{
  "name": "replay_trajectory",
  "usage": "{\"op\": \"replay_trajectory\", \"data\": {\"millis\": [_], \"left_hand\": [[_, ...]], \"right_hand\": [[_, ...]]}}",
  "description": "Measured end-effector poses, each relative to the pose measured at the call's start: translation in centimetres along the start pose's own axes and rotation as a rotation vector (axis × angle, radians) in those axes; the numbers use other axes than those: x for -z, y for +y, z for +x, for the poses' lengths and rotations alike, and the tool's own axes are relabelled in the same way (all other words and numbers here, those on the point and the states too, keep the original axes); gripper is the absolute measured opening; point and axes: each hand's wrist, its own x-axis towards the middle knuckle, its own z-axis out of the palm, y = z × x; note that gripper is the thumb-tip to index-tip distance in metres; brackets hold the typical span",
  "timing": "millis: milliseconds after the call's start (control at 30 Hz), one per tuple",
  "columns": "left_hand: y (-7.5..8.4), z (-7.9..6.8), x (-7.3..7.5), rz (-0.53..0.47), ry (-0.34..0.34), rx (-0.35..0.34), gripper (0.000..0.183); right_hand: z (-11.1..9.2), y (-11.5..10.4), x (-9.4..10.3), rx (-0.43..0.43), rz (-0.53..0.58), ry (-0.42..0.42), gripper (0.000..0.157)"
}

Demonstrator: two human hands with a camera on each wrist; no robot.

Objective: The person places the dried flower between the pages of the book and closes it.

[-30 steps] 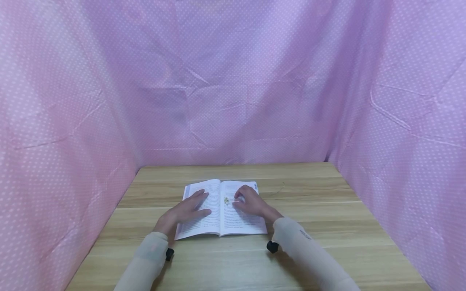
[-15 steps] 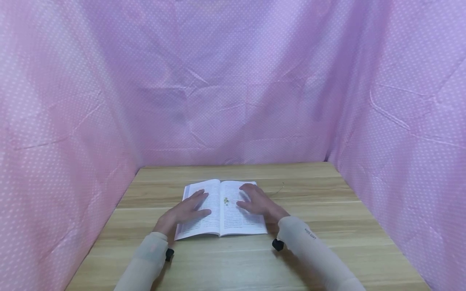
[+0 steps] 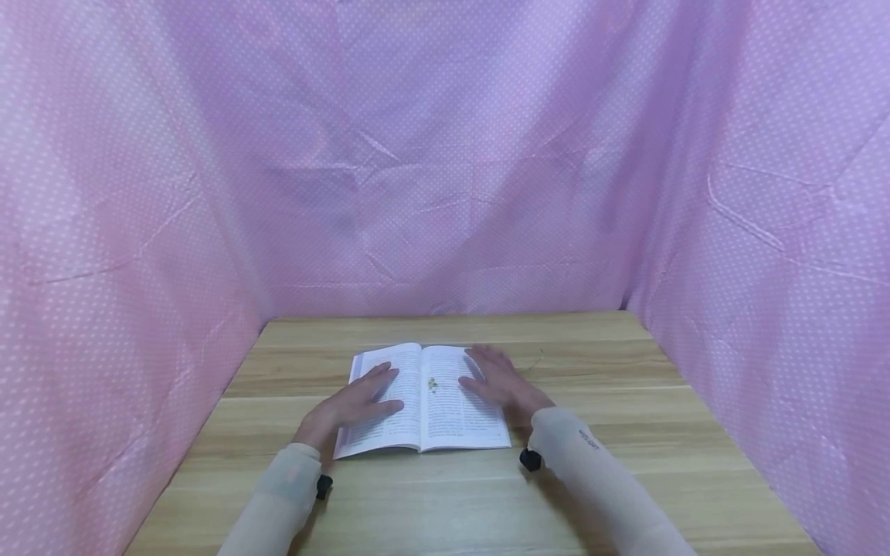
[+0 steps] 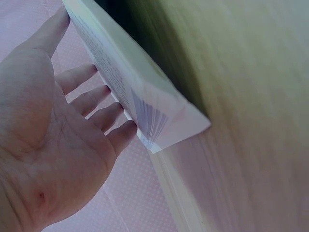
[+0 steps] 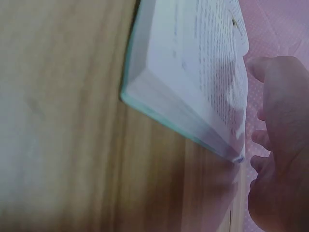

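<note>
Left hand: fingers straight and spread, fingertips touching the left page, gripping nothing. Likely placed there to keep the pages from lifting, since they curve up at the spine. Right hand: fingers extended over the right page's outer part, holding nothing; contact with the paper hard to tell. Between the hands, under both, is the open white-paged paperback book with a blue-green cover edge. Small yellow-green plant sprig sits on its right page, just left of the right thumb, near the spine; the open spread acts as its holder. Beyond the right hand, a thin greenish stem lies on the light wood-grain table. Farther out, pink-purple dotted fabric curtain.
</note>
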Motion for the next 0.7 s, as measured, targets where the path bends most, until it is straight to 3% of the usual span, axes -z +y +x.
{"op": "replay_trajectory", "data": {"millis": [167,700], "left_hand": [[0.1,0.0,0.1,0.003,-0.003,0.0,0.089],[0.3,-0.1,0.2,0.005,-0.016,0.0,0.088]], "right_hand": [[0.5,0.5,0.3,-0.029,-0.052,-0.031,0.08],[2.5,1.2,0.9,-0.107,-0.063,-0.069,0.08]]}}
